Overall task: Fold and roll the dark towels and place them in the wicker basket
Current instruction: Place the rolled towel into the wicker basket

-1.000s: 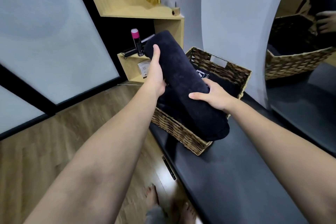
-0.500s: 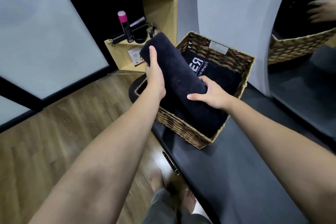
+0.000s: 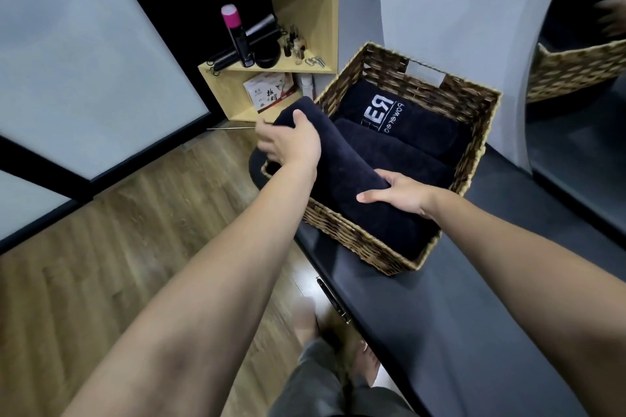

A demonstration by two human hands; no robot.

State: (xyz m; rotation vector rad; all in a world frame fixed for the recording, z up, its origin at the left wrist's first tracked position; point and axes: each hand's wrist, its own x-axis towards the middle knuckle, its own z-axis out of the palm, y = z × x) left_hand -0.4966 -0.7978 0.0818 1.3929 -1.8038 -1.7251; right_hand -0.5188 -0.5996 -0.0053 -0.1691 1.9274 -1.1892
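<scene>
Hands: we see left hand [image 3: 292, 145] and right hand [image 3: 399, 195] grasping rolled towel [image 3: 352, 186] in wicker basket [image 3: 474, 101], at 12 o'clock

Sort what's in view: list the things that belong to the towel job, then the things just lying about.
Job:
rolled towel
printed towel
wicker basket
left hand
right hand

Lying about:
pink-capped spray can
small box
wooden shelf
mirror
</scene>
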